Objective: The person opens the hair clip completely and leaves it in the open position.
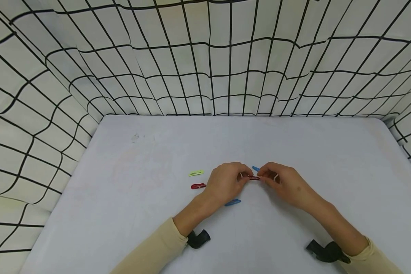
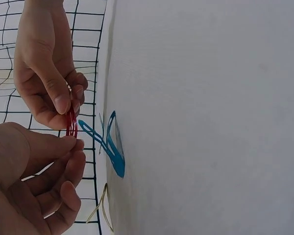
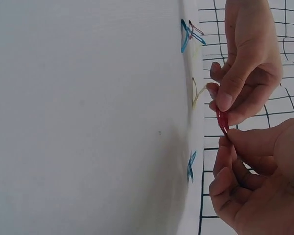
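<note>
Your left hand and right hand meet over the counter, each with thumb and fingers closed narrowly on one end of a red hair clip. You hold it between them, slightly raised, its slim red strands showing in both wrist views. Just beyond your right fingers lies a blue clip, partly covered by them. A second blue clip rests on the near side of your left hand. To the left of that hand are another red clip, its end hidden by the hand, and a yellow-green clip a little farther away (the left wrist view also shows a yellowish clip; you cannot tell whether it is the same one).
</note>
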A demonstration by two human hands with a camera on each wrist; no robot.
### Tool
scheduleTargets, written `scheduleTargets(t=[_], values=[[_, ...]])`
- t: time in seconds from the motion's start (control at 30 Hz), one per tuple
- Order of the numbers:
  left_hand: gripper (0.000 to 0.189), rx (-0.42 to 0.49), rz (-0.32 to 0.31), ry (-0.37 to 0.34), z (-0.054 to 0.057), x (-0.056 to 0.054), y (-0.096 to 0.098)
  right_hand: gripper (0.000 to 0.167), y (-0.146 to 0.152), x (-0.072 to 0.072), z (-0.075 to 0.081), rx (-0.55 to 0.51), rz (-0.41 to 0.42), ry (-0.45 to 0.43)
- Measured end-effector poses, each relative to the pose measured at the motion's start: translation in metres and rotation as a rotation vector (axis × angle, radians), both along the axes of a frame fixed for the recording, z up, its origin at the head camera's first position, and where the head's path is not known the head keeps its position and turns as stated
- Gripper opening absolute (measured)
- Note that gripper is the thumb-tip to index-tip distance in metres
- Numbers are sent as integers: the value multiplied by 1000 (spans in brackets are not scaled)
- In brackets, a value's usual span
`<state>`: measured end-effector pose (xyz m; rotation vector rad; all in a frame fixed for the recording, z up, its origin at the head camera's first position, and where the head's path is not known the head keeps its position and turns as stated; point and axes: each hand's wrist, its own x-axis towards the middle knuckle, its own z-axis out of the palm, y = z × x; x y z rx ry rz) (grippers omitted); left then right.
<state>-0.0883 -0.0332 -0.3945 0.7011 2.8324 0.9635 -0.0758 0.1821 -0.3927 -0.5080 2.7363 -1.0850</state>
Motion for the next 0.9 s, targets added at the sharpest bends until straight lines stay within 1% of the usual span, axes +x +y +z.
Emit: scheduleTargets(t=[0.17,0.3,0.4,0.5,0.63,0.83,0.9], values=[[14,15,12,5,1,0,-1,18,2,-1,0,-21,21,-5],[14,36,21,-13,2,-1,-1,20,4,-2,0,-47,31,8],[15,48,20,-38,1,-2,-1,19,6,-4,-1,-69,16,4],[15,62,15,-57,0,-2,-1,17,8,-4,0,-116,-2,-14],[13,90,10,-72,0,-2,-1,16,11,-6,-1,-198,-32,-78],[12,142,15,-82,1,-2,0,21,16,-9,-3,-303,-82,-235],[12,161,16,-90,1,-3,0,23,18,-9,-4,-331,-89,-272]])
